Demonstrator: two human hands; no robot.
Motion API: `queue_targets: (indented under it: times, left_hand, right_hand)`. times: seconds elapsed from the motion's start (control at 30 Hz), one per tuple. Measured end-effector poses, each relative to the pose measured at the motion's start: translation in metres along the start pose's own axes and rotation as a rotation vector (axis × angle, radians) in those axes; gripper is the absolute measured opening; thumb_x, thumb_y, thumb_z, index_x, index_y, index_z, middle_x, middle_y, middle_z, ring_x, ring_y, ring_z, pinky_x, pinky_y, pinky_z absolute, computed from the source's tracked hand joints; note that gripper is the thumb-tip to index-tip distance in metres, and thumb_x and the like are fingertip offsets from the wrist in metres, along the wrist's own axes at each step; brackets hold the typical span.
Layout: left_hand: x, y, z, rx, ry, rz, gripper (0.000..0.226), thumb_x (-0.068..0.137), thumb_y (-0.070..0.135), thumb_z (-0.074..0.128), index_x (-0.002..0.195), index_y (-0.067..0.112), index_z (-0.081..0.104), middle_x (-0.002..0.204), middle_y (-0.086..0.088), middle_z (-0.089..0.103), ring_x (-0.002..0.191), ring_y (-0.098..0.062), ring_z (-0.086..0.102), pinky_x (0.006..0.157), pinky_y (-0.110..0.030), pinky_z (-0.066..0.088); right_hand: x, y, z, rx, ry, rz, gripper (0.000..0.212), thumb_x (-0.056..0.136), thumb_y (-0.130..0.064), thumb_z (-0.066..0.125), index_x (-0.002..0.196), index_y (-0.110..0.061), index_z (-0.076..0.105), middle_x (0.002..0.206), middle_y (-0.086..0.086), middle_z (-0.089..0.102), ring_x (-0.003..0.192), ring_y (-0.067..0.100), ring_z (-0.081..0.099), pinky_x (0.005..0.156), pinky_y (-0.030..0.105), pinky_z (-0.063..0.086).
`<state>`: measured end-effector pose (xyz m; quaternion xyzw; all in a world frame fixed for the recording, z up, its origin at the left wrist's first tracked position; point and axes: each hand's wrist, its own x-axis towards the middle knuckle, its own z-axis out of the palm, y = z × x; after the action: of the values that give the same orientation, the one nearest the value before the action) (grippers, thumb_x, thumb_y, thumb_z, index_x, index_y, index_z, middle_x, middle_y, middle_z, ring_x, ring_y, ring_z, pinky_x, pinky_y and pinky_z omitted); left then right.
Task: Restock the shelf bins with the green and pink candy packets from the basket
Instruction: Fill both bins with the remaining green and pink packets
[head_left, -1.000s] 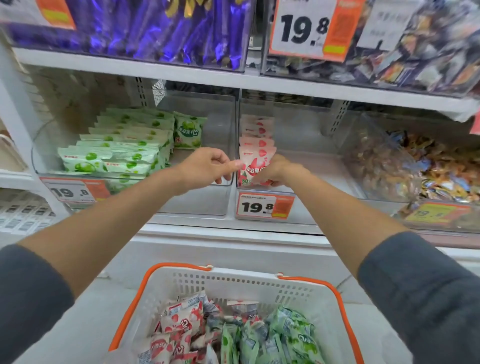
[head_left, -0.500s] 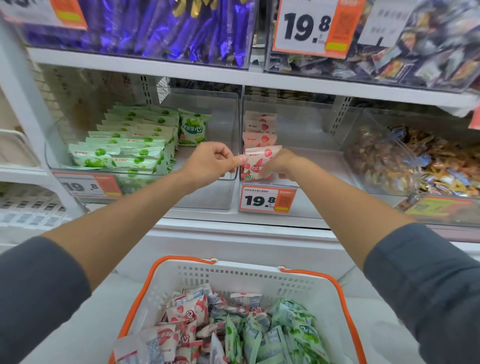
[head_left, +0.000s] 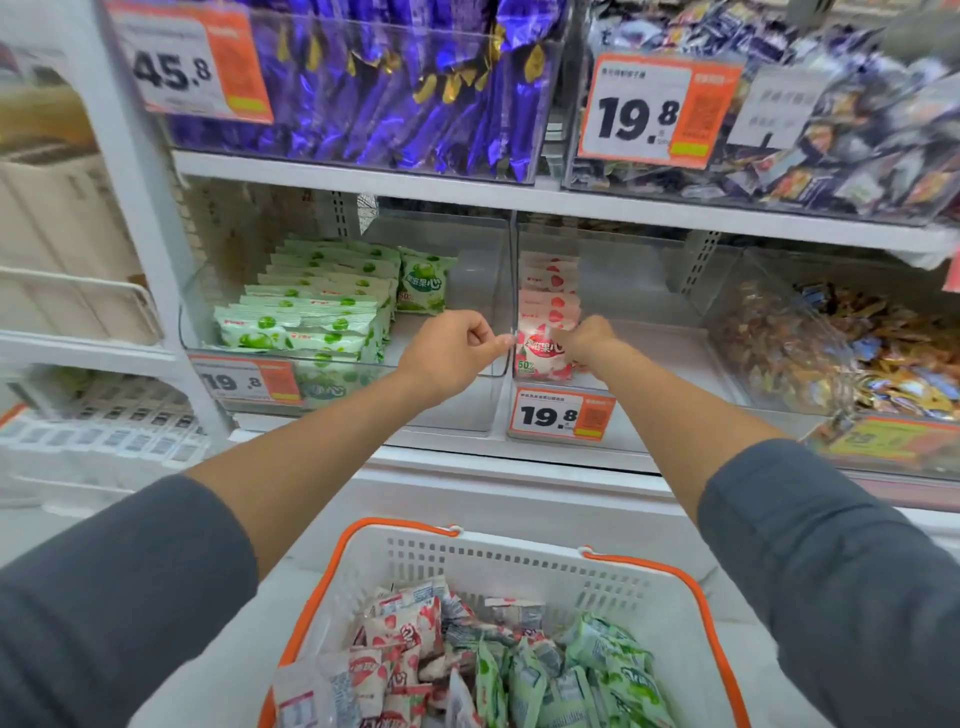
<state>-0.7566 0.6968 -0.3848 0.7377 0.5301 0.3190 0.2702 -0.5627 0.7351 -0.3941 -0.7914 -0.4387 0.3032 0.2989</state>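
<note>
An upright pink candy packet (head_left: 537, 358) stands at the front of the clear pink bin (head_left: 649, 291), ahead of a row of pink packets (head_left: 550, 291). My right hand (head_left: 589, 340) grips the packet's right side. My left hand (head_left: 452, 348) has curled fingers and pinches its left edge. The neighbouring green bin (head_left: 467, 270) holds stacked green packets (head_left: 311, 312). Below my arms, the white basket (head_left: 519, 561) with an orange rim holds loose pink packets (head_left: 400, 639) and green packets (head_left: 587, 670).
A bin of mixed wrapped sweets (head_left: 857, 343) sits right of the pink bin. On the shelf above are purple packets (head_left: 389, 93) and dark assorted packets (head_left: 857, 130). Orange price tags (head_left: 563, 415) hang on the bin fronts. A white shelf post (head_left: 135, 208) stands at the left.
The pink packet was tilted between my hands and now stands upright, lower at the bin's front. Both hands stay on it.
</note>
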Motion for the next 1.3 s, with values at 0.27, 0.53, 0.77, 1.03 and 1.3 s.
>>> queue_targets:
  times: [0.27,0.53,0.77,1.03,1.3]
  left_hand:
    - [0.002,-0.015,0.015,0.091,0.09,0.065,0.042,0.092,0.057,0.052,0.076,0.021,0.065,0.074,0.007,0.07,0.074,-0.012,0.065,0.074,-0.042,0.054]
    - [-0.017,-0.008,0.01,-0.1,0.163,0.096,0.032,0.091,0.04,0.062,0.069,0.017,0.061,0.066,0.0,0.065,0.064,-0.019,0.059,0.069,-0.045,0.053]
    - [-0.095,-0.04,0.009,0.125,-0.083,-0.014,0.028,0.089,0.029,0.063,0.065,0.018,0.056,0.06,0.004,0.055,0.06,-0.017,0.051,0.061,-0.031,0.043]
    - [-0.188,-0.163,0.015,0.697,-0.999,-0.312,0.054,0.09,0.015,0.062,0.142,0.013,0.046,0.141,-0.008,0.049,0.127,-0.023,0.049,0.1,-0.027,0.041]
    - [-0.214,-0.197,0.018,1.177,-1.278,0.121,0.08,0.081,0.027,0.076,0.148,0.035,0.032,0.143,-0.005,0.044,0.134,-0.026,0.039,0.108,-0.037,0.034]
  right_hand:
    - [0.015,0.007,0.009,-0.233,-0.179,-0.043,0.013,0.085,-0.012,0.063,0.096,-0.008,0.057,0.093,0.01,0.061,0.08,0.02,0.058,0.086,0.035,0.054]
    - [-0.037,-0.003,-0.017,-0.217,0.062,-0.275,0.034,0.089,-0.009,0.062,0.123,-0.006,0.055,0.111,0.007,0.058,0.112,0.027,0.057,0.081,0.029,0.044]
    - [-0.137,0.05,0.016,-0.141,0.156,-0.774,0.02,0.074,-0.003,0.055,0.089,-0.014,0.064,0.076,-0.003,0.055,0.075,0.017,0.054,0.072,0.036,0.047]
    - [-0.189,0.17,0.099,-0.669,-0.637,-0.562,0.03,0.089,-0.012,0.052,0.117,-0.018,0.063,0.108,0.002,0.066,0.097,0.02,0.06,0.082,0.032,0.05]
    - [-0.195,0.17,0.11,-0.731,-0.773,-0.548,0.03,0.093,-0.013,0.051,0.12,-0.017,0.062,0.109,0.001,0.061,0.088,0.014,0.049,0.074,0.027,0.039]
